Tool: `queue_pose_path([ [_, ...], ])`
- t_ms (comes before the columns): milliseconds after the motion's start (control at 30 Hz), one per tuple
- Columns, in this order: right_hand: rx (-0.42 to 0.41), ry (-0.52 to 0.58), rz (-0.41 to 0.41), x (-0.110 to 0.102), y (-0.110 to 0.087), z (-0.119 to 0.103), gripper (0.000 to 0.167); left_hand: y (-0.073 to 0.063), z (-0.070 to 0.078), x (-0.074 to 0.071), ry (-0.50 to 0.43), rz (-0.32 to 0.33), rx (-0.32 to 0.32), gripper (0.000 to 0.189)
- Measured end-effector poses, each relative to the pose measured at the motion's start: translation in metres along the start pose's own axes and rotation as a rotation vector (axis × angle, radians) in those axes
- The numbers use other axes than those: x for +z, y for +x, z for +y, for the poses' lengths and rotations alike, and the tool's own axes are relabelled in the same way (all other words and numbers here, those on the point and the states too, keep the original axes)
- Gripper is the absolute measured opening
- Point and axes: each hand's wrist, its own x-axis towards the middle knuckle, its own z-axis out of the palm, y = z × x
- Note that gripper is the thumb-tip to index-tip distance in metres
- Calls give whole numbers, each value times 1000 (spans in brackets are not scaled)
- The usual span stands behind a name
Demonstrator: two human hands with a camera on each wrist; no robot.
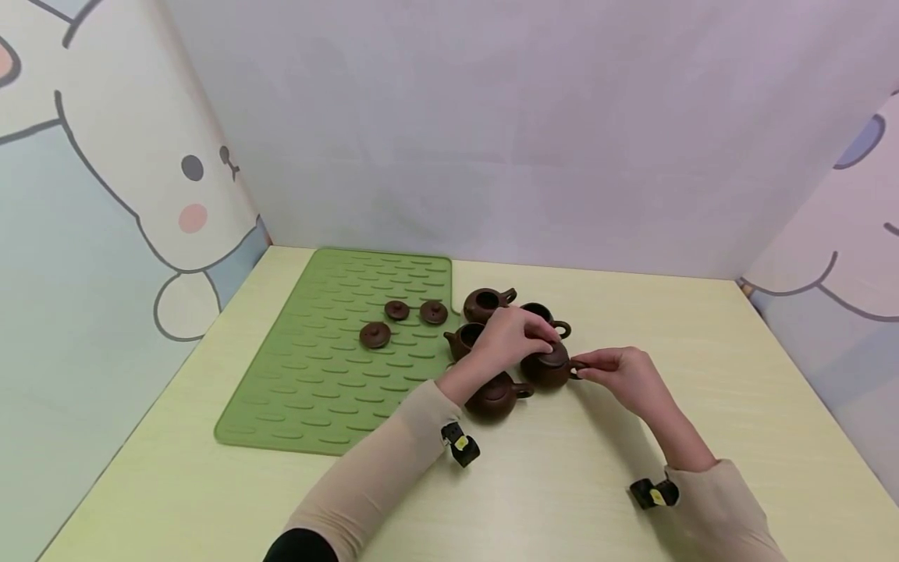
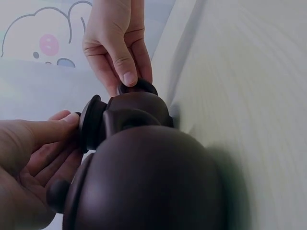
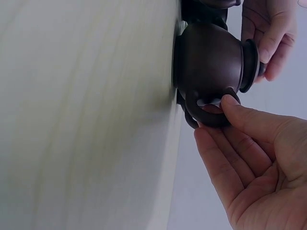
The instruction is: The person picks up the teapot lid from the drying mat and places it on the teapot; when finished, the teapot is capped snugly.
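A small dark brown teapot (image 1: 545, 375) stands on the table between both hands. My left hand (image 1: 511, 337) pinches the knob of a round lid (image 2: 90, 125), which sits right at this teapot's mouth, slightly raised from the rim in the right wrist view. With thumb and fingertips, my right hand (image 1: 623, 376) grips the teapot's looped handle (image 3: 207, 117). Close in front stands a similar teapot (image 1: 492, 400) with its lid on; its lid knob (image 2: 58, 195) shows beneath my left palm in the left wrist view.
Behind the left hand are three lidless teapots: one at the back (image 1: 481, 306), one beside it (image 1: 538, 311), and one partly hidden (image 1: 462, 342). Three loose lids, including a front one (image 1: 375, 335), lie on the green mat (image 1: 302, 390). A pale wall (image 1: 506, 156) rises behind the table.
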Motion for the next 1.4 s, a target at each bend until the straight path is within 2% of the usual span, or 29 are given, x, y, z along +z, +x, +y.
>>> queue_pose_path([
  [400,-10,-14,10,-1,-2,-1,21,-2,1,4,13,-16,0,14],
  [567,-28,-17,21,-3,-3,-3,29,-2,1,2,-11,-35,7,21],
  [733,-41,26,44,-9,-5,-5,38,-2,-2,-3,-82,-27,-1,25],
  [833,-58,47,60,-12,-5,-7,42,-3,-4,-9,-121,-15,4,26],
  [1067,-91,53,72,-17,-3,-13,46,-5,-8,-28,-117,36,-2,27],
  [1400,-134,44,79,-18,7,-25,45,-11,-22,-59,-148,82,-52,27],
])
